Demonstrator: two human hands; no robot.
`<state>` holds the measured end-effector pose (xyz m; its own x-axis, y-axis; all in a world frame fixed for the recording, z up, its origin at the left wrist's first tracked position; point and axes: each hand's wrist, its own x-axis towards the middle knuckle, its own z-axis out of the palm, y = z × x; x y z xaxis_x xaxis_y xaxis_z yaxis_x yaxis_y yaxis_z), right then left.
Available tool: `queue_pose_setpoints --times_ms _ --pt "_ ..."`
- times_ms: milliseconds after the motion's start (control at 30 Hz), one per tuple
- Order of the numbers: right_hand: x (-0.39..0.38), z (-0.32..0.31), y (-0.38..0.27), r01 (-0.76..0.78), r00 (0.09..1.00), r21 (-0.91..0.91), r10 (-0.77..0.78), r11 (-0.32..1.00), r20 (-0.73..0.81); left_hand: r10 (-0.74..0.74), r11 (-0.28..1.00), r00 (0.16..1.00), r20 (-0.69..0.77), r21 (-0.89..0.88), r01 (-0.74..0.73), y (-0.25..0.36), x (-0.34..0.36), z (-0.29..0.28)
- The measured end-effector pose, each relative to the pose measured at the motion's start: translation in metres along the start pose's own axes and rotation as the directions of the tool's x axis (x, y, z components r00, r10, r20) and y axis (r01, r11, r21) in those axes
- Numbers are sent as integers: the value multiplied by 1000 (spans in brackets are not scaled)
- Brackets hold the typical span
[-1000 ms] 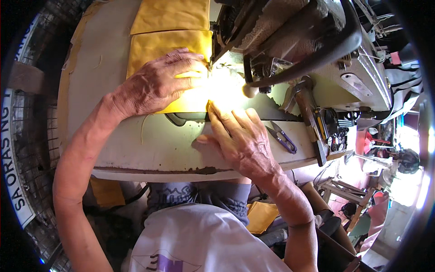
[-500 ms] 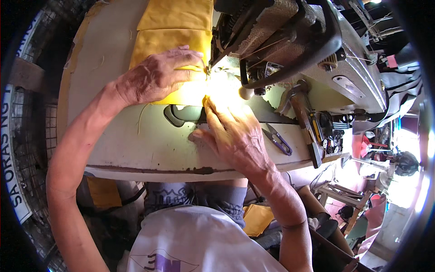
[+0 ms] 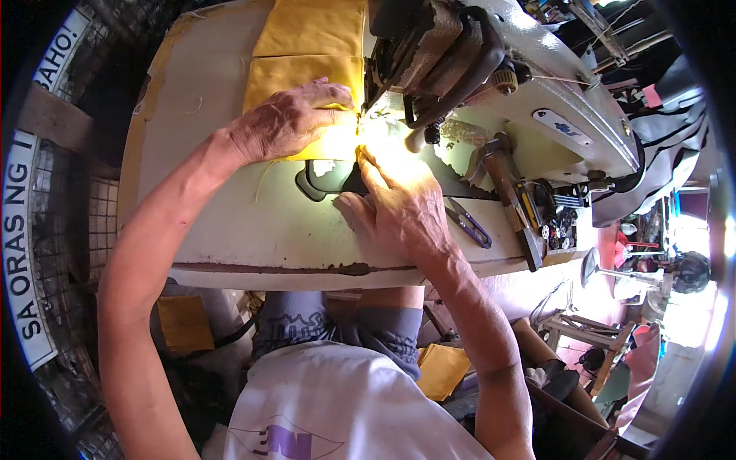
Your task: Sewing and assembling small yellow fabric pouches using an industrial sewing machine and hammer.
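Yellow fabric (image 3: 303, 77), made of joined panels, lies under the needle area of a sewing machine (image 3: 529, 100). My left hand (image 3: 295, 119) rests flat on the fabric, its fingers stretched toward the needle area. At the fabric's near right corner, my right hand (image 3: 402, 203) presses with extended fingertips, the thumb apart on the table. Bright lamp glare washes out the needle area and some right fingertips. Just below the fabric's near edge, a dark looped metal piece (image 3: 310, 184) is set against the tabletop.
Thread snips (image 3: 469, 222) and a hammer (image 3: 510, 192) lie right of my right hand on the worn white table (image 3: 230, 238). Small parts fill a tray (image 3: 563, 230) beyond. Yellow pieces (image 3: 443, 370) sit below the table, and another yellow piece (image 3: 185, 323) at left.
The whole view has shifted, with the table's front edge now higher. Both hands keep nearly the same places on the fabric; any feed of the fabric is too slight to tell.
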<state>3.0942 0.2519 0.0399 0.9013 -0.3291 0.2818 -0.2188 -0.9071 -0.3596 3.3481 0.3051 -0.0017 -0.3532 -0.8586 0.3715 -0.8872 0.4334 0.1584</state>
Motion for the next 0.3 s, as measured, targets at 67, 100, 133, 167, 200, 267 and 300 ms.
queue_pose_setpoints --times_ms 67,100,133,167,200,267,300 --pt "0 -1 1 21 999 0 -21 1000 -25 -25 1000 1000 -3 -16 25 -3 2 2" --pt "0 0 2 21 999 -1 -21 1000 -27 -24 1000 1000 -3 -15 24 -4 2 3" --pt "0 1 3 46 996 21 -44 999 -73 -22 999 1000 -3 -26 22 -4 3 2" --pt "-1 2 5 72 991 42 -66 997 -119 -21 999 1000 -2 -37 21 -4 4 1" --pt "-2 3 6 71 990 40 -66 997 -121 -19 999 1000 -2 -36 19 -3 5 0" --pt "-2 5 6 76 992 36 -72 996 -104 -14 1000 1000 11 -19 14 -3 2 -4" --pt "-2 5 6 91 991 30 -88 995 -103 -15 1000 1000 14 -14 15 -3 1 -7"
